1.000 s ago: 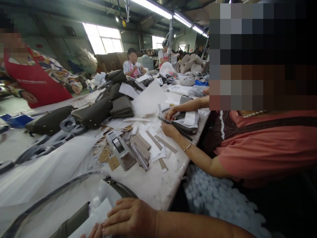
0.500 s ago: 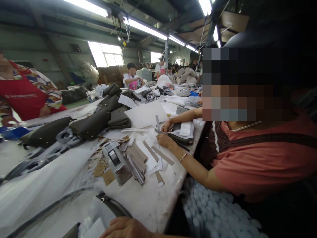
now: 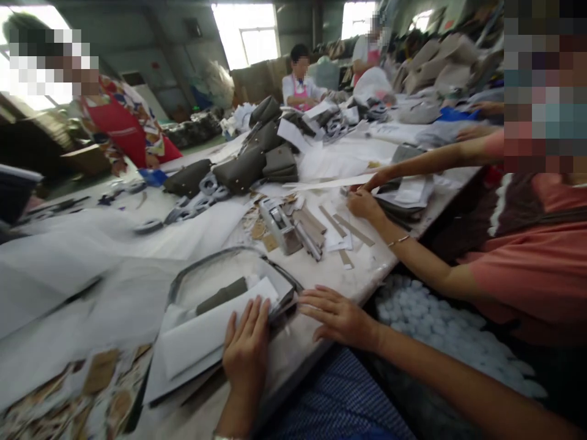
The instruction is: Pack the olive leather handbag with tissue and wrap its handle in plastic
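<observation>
One dark bag (image 3: pixel 222 296) lies on the table (image 3: pixel 339 281), under and just beyond the left hand (image 3: pixel 247 342), with folded white paper (image 3: pixel 202 336) across it. Left hand: flat on the paper, fingers extended, gripping nothing. Right hand (image 3: pixel 342 318): unclenched, fingers loosely spread at the bag's edge; blur leaves contact there uncertain. Sound practice, as judged: press evenly with the left fingers so the paper cannot slide, and avoid snagging the strap (image 3: pixel 177 275) looping beyond them. Further out, ahead of both hands: tape dispenser (image 3: pixel 280 227), card strips (image 3: pixel 312 223), then a co-worker's hands (image 3: pixel 367 205).
</observation>
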`<state>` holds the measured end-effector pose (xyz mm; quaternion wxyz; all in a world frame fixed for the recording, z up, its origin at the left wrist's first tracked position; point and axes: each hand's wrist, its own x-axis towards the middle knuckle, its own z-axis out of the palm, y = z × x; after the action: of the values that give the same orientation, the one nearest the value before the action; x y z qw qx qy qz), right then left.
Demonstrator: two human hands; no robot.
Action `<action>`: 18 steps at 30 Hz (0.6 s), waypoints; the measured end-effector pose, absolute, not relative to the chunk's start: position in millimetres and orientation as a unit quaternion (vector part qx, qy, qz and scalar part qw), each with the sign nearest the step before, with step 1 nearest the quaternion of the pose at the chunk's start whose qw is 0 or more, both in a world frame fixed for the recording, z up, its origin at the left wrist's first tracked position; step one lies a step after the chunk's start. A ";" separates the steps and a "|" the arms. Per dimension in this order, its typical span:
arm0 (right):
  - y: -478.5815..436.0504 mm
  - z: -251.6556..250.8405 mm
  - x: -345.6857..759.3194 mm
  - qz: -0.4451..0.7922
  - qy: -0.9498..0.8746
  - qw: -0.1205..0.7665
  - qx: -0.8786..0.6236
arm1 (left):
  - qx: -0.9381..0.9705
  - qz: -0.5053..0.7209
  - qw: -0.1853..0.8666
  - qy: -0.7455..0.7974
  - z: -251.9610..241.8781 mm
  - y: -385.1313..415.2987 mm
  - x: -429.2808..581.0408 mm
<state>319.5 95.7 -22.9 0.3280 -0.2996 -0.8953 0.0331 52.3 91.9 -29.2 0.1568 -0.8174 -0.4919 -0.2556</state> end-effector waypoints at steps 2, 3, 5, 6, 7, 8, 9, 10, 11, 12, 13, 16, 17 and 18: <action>84.1 -32.6 329.1 0.033 -0.918 0.277 -0.280 | -0.812 -0.249 0.154 -0.505 -26.2 91.6 56.3; 79.2 -37.9 329.8 0.030 -0.924 0.263 -0.276 | -0.811 -0.247 0.154 -0.508 -25.7 91.4 57.2; 71.6 -45.5 325.6 0.024 -0.925 0.259 -0.277 | -0.811 -0.249 0.153 -0.507 -25.3 90.3 57.6; 69.2 -47.3 322.3 0.025 -0.925 0.259 -0.278 | -0.812 -0.253 0.153 -0.504 -25.4 89.6 57.3; 67.8 -47.8 319.0 0.029 -0.924 0.259 -0.279 | -0.813 -0.257 0.153 -0.499 -26.1 89.1 56.7; 67.3 -47.5 315.9 0.035 -0.926 0.255 -0.278 | -0.815 -0.261 0.153 -0.494 -27.3 89.1 55.7; 67.6 -46.8 313.1 0.043 -0.928 0.247 -0.276 | -0.817 -0.264 0.153 -0.489 -29.2 89.7 54.4; 68.7 -46.3 310.2 0.048 -0.930 0.240 -0.276 | -0.819 -0.266 0.154 -0.484 -31.9 91.0 52.5; 70.6 -46.5 306.9 0.049 -0.929 0.238 -0.279 | -0.823 -0.263 0.155 -0.478 -35.1 92.8 50.2; 73.1 -47.7 302.9 0.044 -0.926 0.244 -0.283 | -0.826 -0.263 0.160 -0.472 -38.6 95.0 47.4; 76.4 -50.1 298.1 0.036 -0.921 0.258 -0.289 | -0.836 -0.256 0.164 -0.458 -42.1 97.5 44.3; 89.3 -62.0 280.2 0.010 -0.901 0.316 -0.296 | -0.853 -0.250 0.177 -0.423 -50.1 104.5 34.1; 93.8 -66.4 274.3 0.003 -0.898 0.329 -0.291 | -0.857 -0.249 0.182 -0.412 -52.0 106.6 31.1; 97.9 -70.4 269.0 -0.003 -0.899 0.337 -0.281 | -0.860 -0.249 0.189 -0.403 -53.8 108.5 28.4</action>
<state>269.0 97.9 -70.4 0.3365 -0.2807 -0.8989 -0.0026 28.4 108.5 -53.8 0.1891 -0.8602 -0.4030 -0.2488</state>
